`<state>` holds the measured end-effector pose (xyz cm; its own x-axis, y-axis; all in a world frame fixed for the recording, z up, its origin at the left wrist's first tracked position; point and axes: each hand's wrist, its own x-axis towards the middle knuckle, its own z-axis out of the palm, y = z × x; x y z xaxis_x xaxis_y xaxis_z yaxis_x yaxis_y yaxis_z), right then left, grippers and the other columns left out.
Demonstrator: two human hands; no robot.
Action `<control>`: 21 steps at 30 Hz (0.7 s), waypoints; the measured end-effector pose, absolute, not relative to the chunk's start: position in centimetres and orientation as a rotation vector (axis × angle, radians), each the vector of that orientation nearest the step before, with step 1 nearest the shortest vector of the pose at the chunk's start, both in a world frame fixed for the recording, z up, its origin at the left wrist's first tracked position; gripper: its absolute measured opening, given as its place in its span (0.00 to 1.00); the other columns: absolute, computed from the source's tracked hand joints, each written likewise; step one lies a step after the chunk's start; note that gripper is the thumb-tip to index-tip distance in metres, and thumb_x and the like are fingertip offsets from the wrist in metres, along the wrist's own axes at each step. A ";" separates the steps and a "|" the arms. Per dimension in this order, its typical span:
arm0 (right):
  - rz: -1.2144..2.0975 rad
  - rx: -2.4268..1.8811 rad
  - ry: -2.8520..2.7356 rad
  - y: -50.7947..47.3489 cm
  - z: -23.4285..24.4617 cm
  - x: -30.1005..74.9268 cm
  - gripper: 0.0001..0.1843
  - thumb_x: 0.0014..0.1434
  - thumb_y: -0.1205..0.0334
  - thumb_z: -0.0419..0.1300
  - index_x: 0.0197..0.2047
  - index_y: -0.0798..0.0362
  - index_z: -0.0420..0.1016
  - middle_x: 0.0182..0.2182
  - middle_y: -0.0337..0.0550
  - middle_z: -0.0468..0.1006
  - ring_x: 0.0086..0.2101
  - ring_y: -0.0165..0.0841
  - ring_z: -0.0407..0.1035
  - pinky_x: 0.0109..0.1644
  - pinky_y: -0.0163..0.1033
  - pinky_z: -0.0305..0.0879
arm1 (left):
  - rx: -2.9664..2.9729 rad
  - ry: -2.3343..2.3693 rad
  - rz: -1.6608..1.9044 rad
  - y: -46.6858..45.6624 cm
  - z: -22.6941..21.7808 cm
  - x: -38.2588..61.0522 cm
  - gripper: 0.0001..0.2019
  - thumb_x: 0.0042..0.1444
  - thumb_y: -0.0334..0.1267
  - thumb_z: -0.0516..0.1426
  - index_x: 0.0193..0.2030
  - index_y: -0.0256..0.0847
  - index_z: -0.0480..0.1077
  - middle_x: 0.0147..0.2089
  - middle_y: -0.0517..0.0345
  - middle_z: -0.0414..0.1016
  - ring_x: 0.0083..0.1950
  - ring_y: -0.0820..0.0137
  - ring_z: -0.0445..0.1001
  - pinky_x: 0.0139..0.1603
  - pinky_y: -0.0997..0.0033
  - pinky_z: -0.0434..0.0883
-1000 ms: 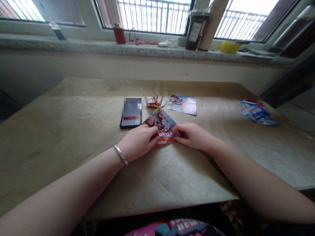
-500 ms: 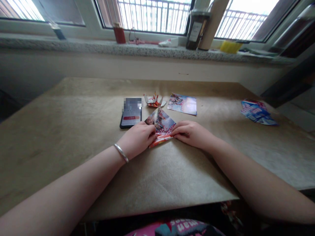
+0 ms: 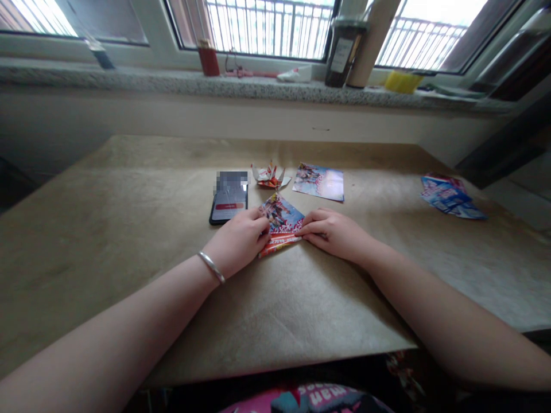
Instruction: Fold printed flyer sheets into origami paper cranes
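Pinching a folded glossy paper triangle (image 3: 282, 221) between them, the left hand (image 3: 239, 244) and right hand (image 3: 333, 234) clamp it flat on the surface (image 3: 129, 275), just beside a phone (image 3: 229, 198) and well back from the near edge.

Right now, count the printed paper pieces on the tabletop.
4: a folded piece between the left hand and right hand, a folded paper figure behind it, a flat sheet beside that, and a crumpled blue piece far right, possibly hiding more.
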<state>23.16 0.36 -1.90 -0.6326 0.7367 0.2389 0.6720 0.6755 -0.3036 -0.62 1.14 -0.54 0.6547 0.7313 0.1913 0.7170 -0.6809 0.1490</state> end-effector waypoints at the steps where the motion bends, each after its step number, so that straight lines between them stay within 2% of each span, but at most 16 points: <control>1: 0.266 -1.112 -2.548 0.4 -1.9 23.2 0.12 0.61 0.63 0.55 0.42 0.49 0.80 0.39 0.45 0.77 0.40 0.34 0.69 0.45 0.40 0.66 | 2.804 1.227 0.367 1.2 -0.6 -0.6 0.08 0.58 0.33 0.53 0.33 0.34 0.72 0.39 0.49 0.70 0.38 0.67 0.70 0.42 0.66 0.70; 9: 0.243 -1.123 -2.550 0.5 -2.1 23.2 0.12 0.61 0.63 0.55 0.43 0.48 0.80 0.39 0.45 0.77 0.40 0.34 0.69 0.46 0.40 0.66 | 2.817 1.267 0.364 1.2 -0.8 -0.5 0.09 0.59 0.33 0.52 0.31 0.34 0.70 0.37 0.50 0.69 0.37 0.68 0.69 0.42 0.67 0.71; 21: 0.197 -1.133 -2.547 0.3 -2.0 23.1 0.12 0.61 0.62 0.55 0.42 0.48 0.80 0.38 0.45 0.77 0.40 0.33 0.70 0.44 0.39 0.66 | 2.746 1.344 0.380 1.1 -0.5 -0.5 0.06 0.57 0.34 0.55 0.36 0.33 0.71 0.40 0.50 0.69 0.37 0.68 0.70 0.43 0.67 0.71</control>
